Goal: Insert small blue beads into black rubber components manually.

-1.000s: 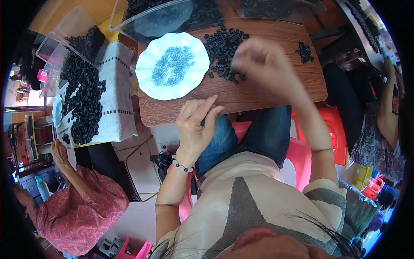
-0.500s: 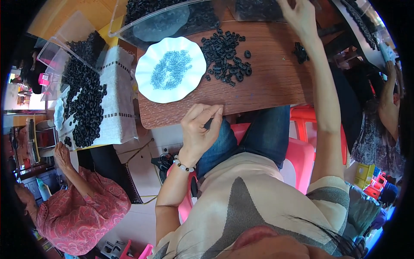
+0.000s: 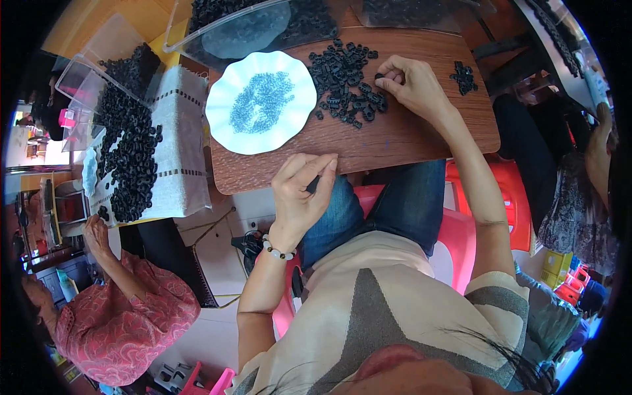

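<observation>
My left hand is at the table's near edge, thumb and forefinger pinched together. Whatever is between those fingertips is too small to make out. My right hand is over the table at the right side of a loose pile of small black plastic pieces. Its thumb and forefinger are closed on one small black plastic piece. Left of the pile, a white scalloped plate holds many tiny, clear bluish bits.
Clear plastic bins of black pieces stand along the table's far side. A small black cluster lies at the right end. On the left, another person sits by a cloth-covered table heaped with black pieces. A red stool stands right.
My right hand has come back from the far right bin to the pile's right side, a black piece now at its fingertips. My left hand has hardly moved.
</observation>
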`<state>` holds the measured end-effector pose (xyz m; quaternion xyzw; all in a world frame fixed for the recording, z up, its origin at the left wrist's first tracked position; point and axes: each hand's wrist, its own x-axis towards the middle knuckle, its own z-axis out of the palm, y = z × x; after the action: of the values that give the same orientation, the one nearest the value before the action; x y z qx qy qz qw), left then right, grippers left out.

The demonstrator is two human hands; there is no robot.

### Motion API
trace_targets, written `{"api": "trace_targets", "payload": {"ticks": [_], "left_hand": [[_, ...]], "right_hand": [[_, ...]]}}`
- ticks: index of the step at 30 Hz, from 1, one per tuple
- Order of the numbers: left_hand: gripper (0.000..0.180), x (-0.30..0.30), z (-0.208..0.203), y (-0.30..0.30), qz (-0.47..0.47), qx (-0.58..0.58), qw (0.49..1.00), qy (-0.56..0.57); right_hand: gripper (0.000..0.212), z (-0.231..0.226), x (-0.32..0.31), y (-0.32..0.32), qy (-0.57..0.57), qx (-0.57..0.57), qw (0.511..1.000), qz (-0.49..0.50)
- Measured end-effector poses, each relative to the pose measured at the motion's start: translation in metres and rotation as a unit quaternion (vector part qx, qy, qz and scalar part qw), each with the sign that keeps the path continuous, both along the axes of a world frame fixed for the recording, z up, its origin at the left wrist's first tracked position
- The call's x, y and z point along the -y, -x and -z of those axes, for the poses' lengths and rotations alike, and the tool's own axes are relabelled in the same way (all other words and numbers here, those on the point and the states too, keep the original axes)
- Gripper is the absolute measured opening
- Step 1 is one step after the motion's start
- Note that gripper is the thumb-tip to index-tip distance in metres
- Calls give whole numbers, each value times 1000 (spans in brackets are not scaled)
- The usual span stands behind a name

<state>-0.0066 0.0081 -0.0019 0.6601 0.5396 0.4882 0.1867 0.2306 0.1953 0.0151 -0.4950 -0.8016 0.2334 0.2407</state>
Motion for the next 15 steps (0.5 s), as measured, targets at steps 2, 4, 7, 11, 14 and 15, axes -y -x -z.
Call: {"api": "trace_targets", "payload": {"ticks": [2, 4, 7, 11, 14, 15], "left_hand": [[17, 0, -2, 0, -5, 42, 999, 13], [20, 1, -8, 1, -12, 58, 998, 37], [28, 0, -1, 2, 1, 145, 986, 79], [35, 0, 3, 1, 64, 375, 916, 126], [34, 1, 7, 8, 57, 398, 908, 122], [34, 2, 7, 11, 55, 398, 908, 120]], "right_hand": [[23, -4, 7, 6, 5, -30, 999, -13], [22, -15, 23, 18, 42, -100, 993, -39], [18, -19, 51, 36, 196, -240, 944, -117], [18, -28, 83, 64, 291, -321, 876, -214], [15, -26, 84, 77, 234, -292, 902, -215], [15, -28, 84, 79, 235, -291, 901, -218]]}}
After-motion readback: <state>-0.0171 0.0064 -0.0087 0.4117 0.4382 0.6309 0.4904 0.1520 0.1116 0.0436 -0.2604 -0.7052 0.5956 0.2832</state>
